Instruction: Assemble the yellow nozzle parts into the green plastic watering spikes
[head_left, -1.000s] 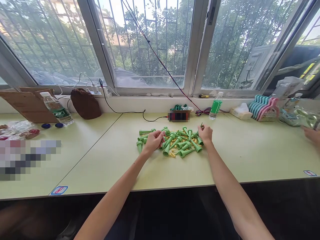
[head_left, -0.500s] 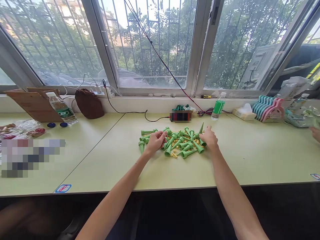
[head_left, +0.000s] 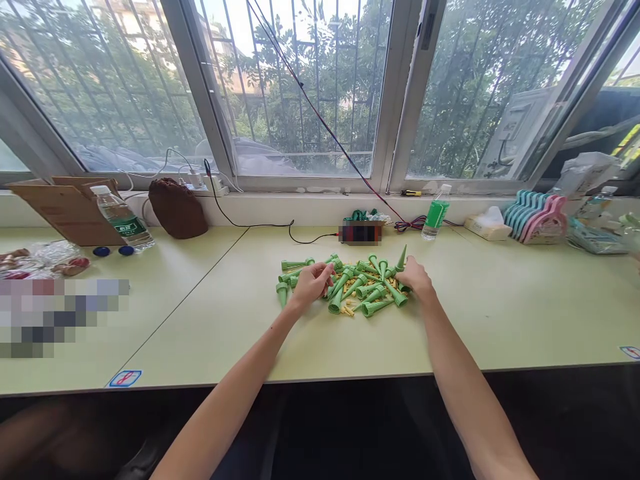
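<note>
A heap of green cone-shaped plastic spikes (head_left: 357, 287) with small yellow pieces (head_left: 345, 309) among them lies on the pale green table (head_left: 500, 313). My left hand (head_left: 311, 283) rests on the heap's left side, fingers curled around something I cannot make out. My right hand (head_left: 414, 276) is at the heap's right edge, fingers closed on a green spike (head_left: 401, 257) whose tip points upward.
Along the sill stand a green bottle (head_left: 434, 213), a tissue pack (head_left: 487, 225), stacked pastel items (head_left: 533, 215), a brown pouch (head_left: 176, 207), a water bottle (head_left: 123, 219) and cardboard (head_left: 60, 207). A black cable (head_left: 260, 223) runs across the table's back.
My right hand has lifted a green spike from the heap's right edge so its tip stands up. Another person's hand at the far right has left the view.
</note>
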`<state>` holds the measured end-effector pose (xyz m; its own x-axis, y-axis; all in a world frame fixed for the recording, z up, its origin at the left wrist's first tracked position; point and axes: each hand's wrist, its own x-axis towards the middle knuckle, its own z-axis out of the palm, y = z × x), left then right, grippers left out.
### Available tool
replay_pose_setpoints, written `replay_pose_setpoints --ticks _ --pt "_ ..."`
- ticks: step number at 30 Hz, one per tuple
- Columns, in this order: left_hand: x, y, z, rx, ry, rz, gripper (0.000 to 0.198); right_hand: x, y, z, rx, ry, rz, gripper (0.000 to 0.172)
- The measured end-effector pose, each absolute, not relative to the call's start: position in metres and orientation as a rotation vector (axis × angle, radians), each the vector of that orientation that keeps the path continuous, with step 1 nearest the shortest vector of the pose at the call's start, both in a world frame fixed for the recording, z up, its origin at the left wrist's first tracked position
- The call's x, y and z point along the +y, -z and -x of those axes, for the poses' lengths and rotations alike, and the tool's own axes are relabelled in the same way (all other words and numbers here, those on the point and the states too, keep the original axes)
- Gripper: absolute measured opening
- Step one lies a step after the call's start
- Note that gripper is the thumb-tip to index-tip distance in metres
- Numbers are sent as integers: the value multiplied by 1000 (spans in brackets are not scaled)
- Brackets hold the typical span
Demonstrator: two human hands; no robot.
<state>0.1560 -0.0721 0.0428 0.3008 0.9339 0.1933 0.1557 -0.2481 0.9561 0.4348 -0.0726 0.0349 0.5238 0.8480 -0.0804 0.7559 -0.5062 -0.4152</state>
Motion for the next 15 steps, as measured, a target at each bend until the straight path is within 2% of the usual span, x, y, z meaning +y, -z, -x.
replay_pose_setpoints --ticks 15 --pt "-73 -44 -156 1015 -1054 -1632 42 -80 -49 -425 -1277 -300 2399 49"
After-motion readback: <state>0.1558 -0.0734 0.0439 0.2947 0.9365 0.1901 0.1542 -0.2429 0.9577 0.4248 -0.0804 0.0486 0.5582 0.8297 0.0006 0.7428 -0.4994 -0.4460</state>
